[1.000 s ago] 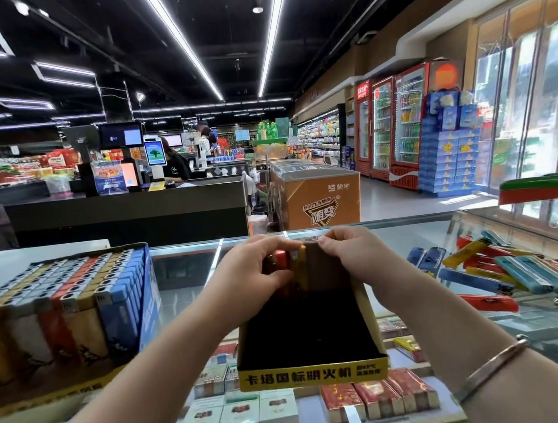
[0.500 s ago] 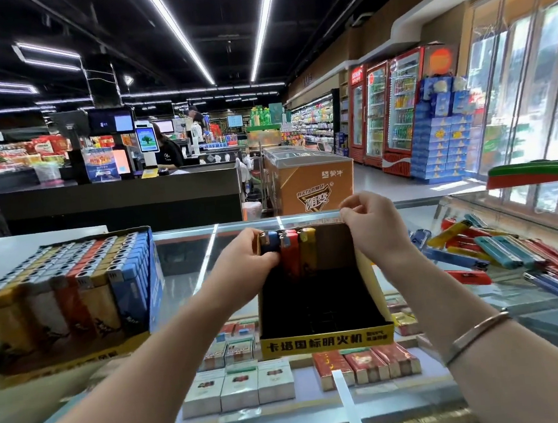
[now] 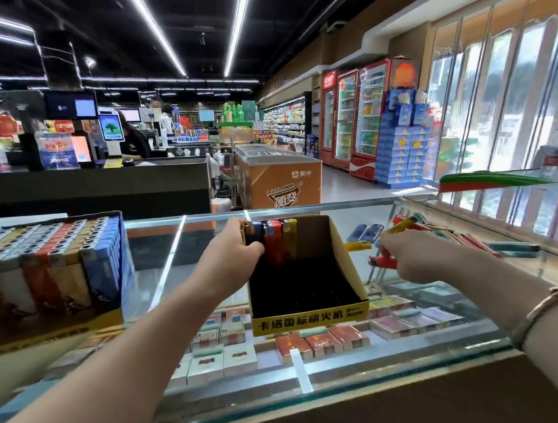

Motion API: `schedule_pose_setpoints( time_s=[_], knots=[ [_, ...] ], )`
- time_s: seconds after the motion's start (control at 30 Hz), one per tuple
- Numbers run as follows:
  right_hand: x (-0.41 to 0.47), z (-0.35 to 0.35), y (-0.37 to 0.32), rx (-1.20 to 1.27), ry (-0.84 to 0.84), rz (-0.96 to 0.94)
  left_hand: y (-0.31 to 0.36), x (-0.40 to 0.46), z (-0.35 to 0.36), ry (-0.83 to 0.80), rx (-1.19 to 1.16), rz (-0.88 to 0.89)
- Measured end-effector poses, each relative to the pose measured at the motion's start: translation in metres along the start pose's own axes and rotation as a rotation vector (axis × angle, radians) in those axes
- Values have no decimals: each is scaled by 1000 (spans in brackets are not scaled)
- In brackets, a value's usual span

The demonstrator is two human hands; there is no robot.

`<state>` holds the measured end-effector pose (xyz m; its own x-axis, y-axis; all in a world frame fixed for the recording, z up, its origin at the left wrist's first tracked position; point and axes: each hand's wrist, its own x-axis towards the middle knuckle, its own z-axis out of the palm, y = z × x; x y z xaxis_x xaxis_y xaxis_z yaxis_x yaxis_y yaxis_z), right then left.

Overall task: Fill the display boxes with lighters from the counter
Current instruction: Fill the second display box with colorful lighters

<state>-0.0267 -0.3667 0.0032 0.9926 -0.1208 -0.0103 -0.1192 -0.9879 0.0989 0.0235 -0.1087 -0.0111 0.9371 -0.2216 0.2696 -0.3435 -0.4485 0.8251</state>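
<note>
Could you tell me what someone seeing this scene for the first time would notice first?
Most likely the nearly empty display box at the centre of the glass counter, where the left hand holds a few upright lighters against its back wall. To its right, the right hand grips a red lighter from the loose pile. At far left stands a full box.

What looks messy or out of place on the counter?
The loose lighters lie scattered at mixed angles on the glass counter right of the open display box, which holds only a few upright ones at its back. The full box on the left is tidy.
</note>
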Motion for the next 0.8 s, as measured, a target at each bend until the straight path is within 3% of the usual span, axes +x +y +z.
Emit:
schedule_pose_setpoints(
  time_s=[0.13, 0.3, 0.47, 0.7, 0.8],
  knots=[
    [-1, 9, -10, -41, 101, -26, 2, -2, 1, -7, 18, 2],
    [5, 22, -13, 17, 288, 127, 3, -2, 0, -8, 37, 4],
    [18, 25, -8, -53, 226, 237, 1, 0, -1, -23, 44, -9],
    [25, 19, -4, -37, 156, 117, -6, 6, -6, -29, 57, -22],
    [23, 20, -3, 18, 233, 94, -9, 7, -8, -7, 70, -25]
  ],
)
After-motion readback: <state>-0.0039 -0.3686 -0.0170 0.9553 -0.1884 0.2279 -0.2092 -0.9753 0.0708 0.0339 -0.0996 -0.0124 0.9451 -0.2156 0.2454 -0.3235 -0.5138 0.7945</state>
